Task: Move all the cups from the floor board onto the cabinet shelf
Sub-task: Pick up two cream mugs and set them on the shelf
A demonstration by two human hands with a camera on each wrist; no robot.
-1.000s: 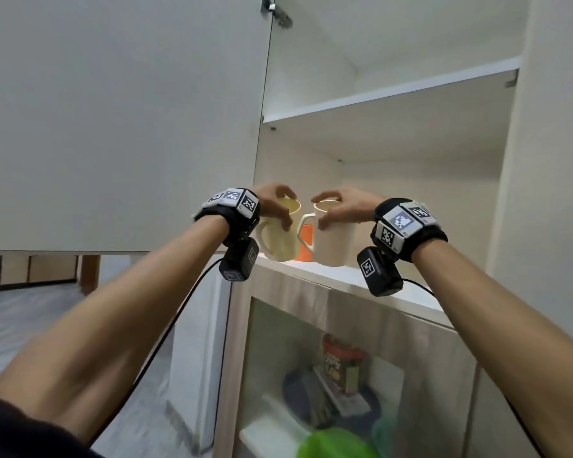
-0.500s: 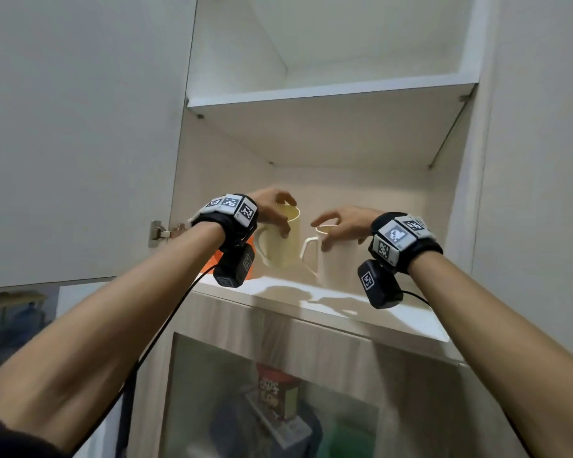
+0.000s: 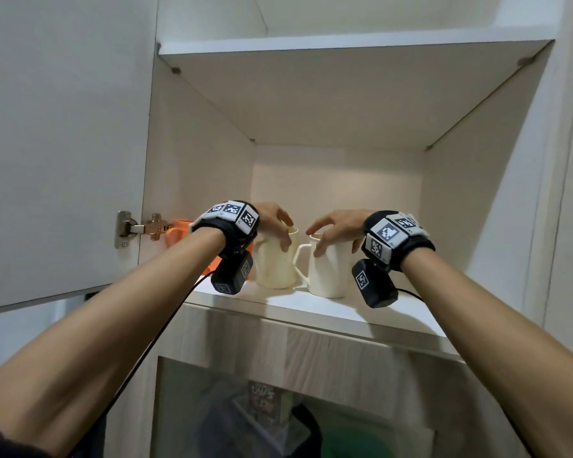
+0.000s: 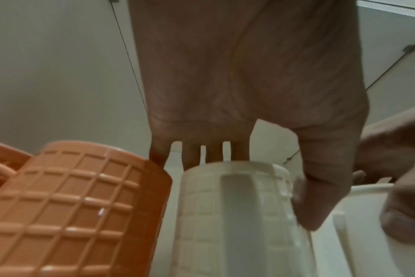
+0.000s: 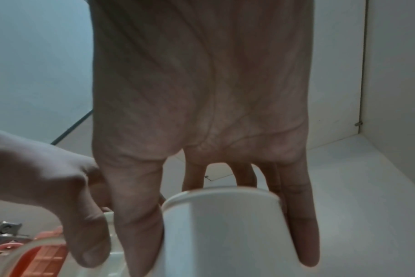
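Two pale cups stand side by side on the white cabinet shelf (image 3: pixel 315 309). My left hand (image 3: pixel 283 233) grips the cream ribbed cup (image 3: pixel 275 269) from above, thumb on its near side and fingers over the rim; the left wrist view shows this cup (image 4: pixel 232 215) under the hand (image 4: pixel 249 93). My right hand (image 3: pixel 336 239) grips the white handled cup (image 3: pixel 328 276) by its rim in the same way, seen close in the right wrist view (image 5: pixel 225 234). Orange grid-patterned cups (image 3: pixel 176 234) stand just left of the cream one (image 4: pixel 78 206).
The open cabinet door (image 3: pixel 63 127) and its metal hinge (image 3: pixel 139 228) are on the left. Another shelf (image 3: pixel 344 44) roofs the compartment. The shelf's right part (image 5: pixel 355 187) is bare. A glass-fronted compartment (image 3: pixel 278 408) with stored items lies below.
Both hands have carried their cups from the shelf's front edge further in and lowered them; the cups now stand on the shelf beside the orange ones.
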